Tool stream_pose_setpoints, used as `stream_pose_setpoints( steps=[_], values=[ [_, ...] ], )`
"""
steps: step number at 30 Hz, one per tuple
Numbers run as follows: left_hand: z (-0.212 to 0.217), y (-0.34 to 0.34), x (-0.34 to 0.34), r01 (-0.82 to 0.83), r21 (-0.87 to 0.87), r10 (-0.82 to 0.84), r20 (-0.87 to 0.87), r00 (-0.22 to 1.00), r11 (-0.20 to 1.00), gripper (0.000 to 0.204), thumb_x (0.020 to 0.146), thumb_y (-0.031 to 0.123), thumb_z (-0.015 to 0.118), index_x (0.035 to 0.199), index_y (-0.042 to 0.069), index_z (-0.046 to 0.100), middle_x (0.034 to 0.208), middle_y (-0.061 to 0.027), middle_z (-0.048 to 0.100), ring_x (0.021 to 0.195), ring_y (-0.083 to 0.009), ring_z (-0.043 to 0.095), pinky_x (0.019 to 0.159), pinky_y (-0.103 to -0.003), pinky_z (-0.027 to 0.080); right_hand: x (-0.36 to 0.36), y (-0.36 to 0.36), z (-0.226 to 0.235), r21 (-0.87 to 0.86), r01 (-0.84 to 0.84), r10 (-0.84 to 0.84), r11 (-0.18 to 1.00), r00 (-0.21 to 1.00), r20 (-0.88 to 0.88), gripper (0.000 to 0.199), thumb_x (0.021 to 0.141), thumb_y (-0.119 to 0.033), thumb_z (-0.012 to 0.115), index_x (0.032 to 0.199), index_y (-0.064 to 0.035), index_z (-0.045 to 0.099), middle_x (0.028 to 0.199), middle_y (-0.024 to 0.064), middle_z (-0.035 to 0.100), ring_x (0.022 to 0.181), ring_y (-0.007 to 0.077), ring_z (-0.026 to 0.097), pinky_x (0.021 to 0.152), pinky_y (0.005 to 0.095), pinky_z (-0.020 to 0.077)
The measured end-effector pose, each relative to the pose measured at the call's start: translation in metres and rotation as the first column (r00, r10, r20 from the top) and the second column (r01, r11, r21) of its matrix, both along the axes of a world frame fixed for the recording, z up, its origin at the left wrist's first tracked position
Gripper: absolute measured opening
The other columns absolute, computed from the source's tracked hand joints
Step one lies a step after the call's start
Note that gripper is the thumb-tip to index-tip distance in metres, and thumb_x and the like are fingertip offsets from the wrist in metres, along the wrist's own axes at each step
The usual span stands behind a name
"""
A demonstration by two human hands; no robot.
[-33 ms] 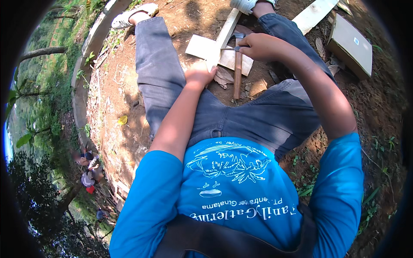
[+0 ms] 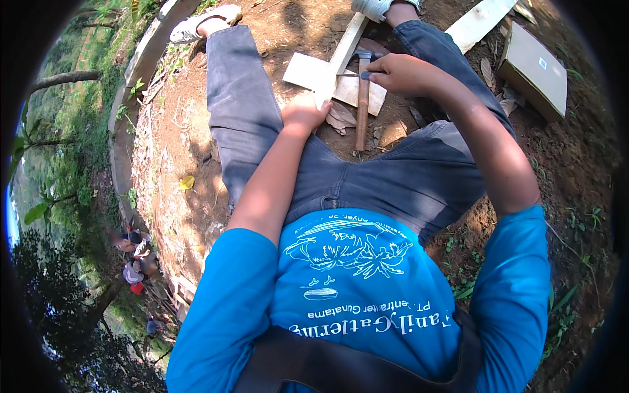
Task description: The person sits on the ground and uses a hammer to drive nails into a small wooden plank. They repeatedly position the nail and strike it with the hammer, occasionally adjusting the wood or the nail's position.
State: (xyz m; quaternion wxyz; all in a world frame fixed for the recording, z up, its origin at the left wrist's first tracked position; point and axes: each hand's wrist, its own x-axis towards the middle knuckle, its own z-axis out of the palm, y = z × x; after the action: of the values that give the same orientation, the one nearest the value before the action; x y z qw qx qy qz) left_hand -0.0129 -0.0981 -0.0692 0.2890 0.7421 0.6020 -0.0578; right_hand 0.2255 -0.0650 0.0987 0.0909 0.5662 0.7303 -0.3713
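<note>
I sit on bare dirt with my legs apart. Between them a pale wooden strip [image 2: 341,56] lies across a flat pale board [image 2: 304,71]. My left hand [image 2: 304,112] grips the near end of the strip and presses it down. My right hand [image 2: 403,73] pinches a thin nail [image 2: 350,75] that points left at the strip. A hammer [image 2: 362,111] with a wooden handle lies on the ground under that hand, its head by the board and its handle toward me.
A flat cardboard box [image 2: 534,69] and a white plank [image 2: 478,23] lie at the upper right. A concrete kerb [image 2: 128,105] borders the dirt on the left, with a slope and people [image 2: 134,259] far below. Dry leaves are scattered about.
</note>
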Motion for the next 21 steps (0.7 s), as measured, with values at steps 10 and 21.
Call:
stream_pose_setpoints(
  steps=[10,21],
  values=[
    [0.003,0.004,-0.001,-0.033,-0.076,0.035,0.024,0.999,0.997,0.061,0.080,0.064,0.062,0.115,0.014,0.070,0.116,-0.0107,0.070,0.109,-0.0293,0.065,0.090,-0.041,0.052,0.072,-0.091,-0.009,-0.176,0.448,-0.478,0.876,0.853,-0.209,0.043,0.100,-0.022,0.054,0.141,-0.0091,0.054,0.088,0.0008,0.067,0.065,0.0065,0.051,0.063,0.0220,0.0456],
    [0.004,0.003,-0.001,0.034,0.099,-0.018,-0.157,0.987,0.995,0.064,0.082,0.063,0.066,0.113,0.008,0.066,0.113,-0.0163,0.066,0.106,-0.0323,0.065,0.090,-0.044,0.053,0.021,-0.085,-0.009,-0.308,0.720,-0.717,0.621,0.365,-0.594,0.040,0.093,-0.038,0.067,0.122,-0.0096,0.067,0.088,0.0026,0.069,0.067,0.0052,0.057,0.061,0.0230,0.0488]
  ],
)
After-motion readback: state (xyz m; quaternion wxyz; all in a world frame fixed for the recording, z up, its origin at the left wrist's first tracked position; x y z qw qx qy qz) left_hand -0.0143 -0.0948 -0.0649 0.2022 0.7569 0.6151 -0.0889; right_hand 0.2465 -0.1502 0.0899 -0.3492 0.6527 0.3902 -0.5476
